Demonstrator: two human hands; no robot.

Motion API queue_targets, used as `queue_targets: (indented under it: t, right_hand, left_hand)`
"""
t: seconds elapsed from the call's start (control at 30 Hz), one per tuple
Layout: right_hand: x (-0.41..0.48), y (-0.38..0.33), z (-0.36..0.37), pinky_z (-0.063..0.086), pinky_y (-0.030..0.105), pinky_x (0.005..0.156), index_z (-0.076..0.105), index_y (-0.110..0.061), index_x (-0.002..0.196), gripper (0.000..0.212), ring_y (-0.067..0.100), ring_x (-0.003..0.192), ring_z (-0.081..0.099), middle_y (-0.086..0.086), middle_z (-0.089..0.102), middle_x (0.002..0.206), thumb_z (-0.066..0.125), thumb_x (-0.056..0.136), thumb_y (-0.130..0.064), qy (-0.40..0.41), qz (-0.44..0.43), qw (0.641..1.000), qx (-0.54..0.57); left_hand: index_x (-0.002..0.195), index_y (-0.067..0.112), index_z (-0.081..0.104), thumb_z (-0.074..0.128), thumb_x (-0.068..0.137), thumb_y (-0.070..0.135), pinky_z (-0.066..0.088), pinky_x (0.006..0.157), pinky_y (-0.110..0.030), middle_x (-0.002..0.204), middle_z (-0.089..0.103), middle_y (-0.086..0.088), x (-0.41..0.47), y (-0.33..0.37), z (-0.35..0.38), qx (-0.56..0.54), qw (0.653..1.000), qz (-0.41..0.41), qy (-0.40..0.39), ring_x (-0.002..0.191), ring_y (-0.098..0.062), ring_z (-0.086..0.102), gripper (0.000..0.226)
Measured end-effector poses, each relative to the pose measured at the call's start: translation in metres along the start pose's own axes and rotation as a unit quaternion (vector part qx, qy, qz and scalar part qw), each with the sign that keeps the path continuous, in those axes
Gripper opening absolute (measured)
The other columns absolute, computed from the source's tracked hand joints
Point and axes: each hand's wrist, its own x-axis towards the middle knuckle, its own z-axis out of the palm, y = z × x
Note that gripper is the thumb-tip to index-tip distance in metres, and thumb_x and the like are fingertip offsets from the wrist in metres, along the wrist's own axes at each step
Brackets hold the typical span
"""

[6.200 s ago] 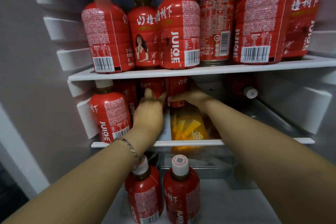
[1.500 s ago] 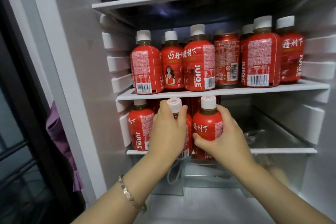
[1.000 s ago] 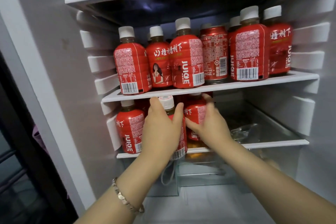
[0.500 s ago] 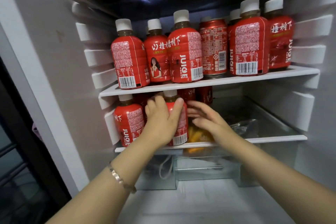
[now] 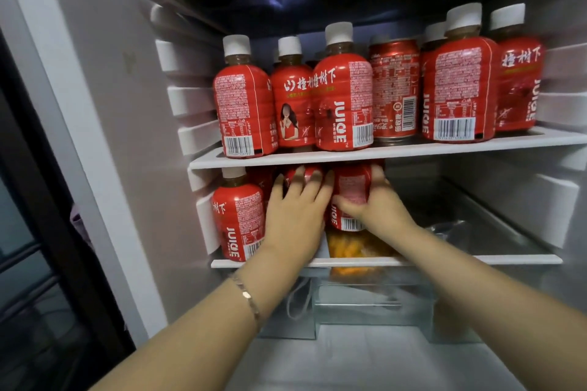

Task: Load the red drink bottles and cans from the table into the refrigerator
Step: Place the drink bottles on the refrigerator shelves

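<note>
Head view, left hand (image 5: 295, 216) flat on one bottle (image 5: 303, 172), right hand (image 5: 379, 209) gripping its neighbour (image 5: 349, 190), shelf (image 5: 476, 260) open rightward.

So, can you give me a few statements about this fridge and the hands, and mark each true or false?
1. The right hand grips a red bottle at the lower shelf. True.
2. The upper shelf holds only bottles. False: a red can stands among them.
3. The bracelet is on the right wrist. False: it is on the left wrist.
4. The left hand has its fingers spread straight, not curled. True.
5. The packet below the gripped bottle is green. False: it is orange.
</note>
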Motion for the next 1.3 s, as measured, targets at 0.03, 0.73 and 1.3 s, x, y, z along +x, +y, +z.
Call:
queue_targets:
  t: [0.03, 0.73, 1.3]
  right_hand:
    - [0.004, -0.001, 0.004, 0.045, 0.033, 0.093, 0.016, -0.017, 0.141, 0.089, 0.027, 0.118, 0.053, 0.01, 0.048, 0.134, 0.073, 0.076, -0.039, -0.023, 0.01, 1.0, 0.004]
    - [-0.008, -0.012, 0.009, 0.039, 0.044, 0.104, 0.019, -0.014, 0.143, 0.084, 0.028, 0.124, 0.048, 0.009, 0.046, 0.138, 0.066, 0.081, -0.045, -0.148, 0.098, 0.98, -0.095]
    - [-0.008, -0.158, -0.068, 0.043, 0.034, 0.089, 0.014, -0.024, 0.146, 0.084, 0.028, 0.122, 0.041, 0.014, 0.036, 0.135, 0.061, 0.081, -0.05, 0.19, -0.149, 0.95, -0.197]
  left_hand:
    - [0.148, 0.024, 0.017, 0.046, 0.092, 0.032, 0.014, 0.111, -0.043, 0.153, 0.022, -0.007, -0.003, 0.0, 0.002, -0.003, 1.0, -0.024, 0.002, 0.14, -0.028, 0.017, 0.064]
    - [0.148, 0.009, 0.005, 0.047, 0.092, 0.018, 0.015, 0.112, -0.043, 0.152, 0.0, -0.026, 0.0, 0.006, -0.005, 0.02, 0.99, -0.084, -0.107, 0.142, -0.038, 0.001, 0.07]
    - [0.146, 0.01, 0.016, 0.073, 0.073, 0.045, 0.026, 0.108, -0.041, 0.145, 0.024, -0.018, 0.045, -0.054, -0.116, -0.311, 0.885, -0.291, 0.186, 0.133, -0.034, 0.027, 0.099]
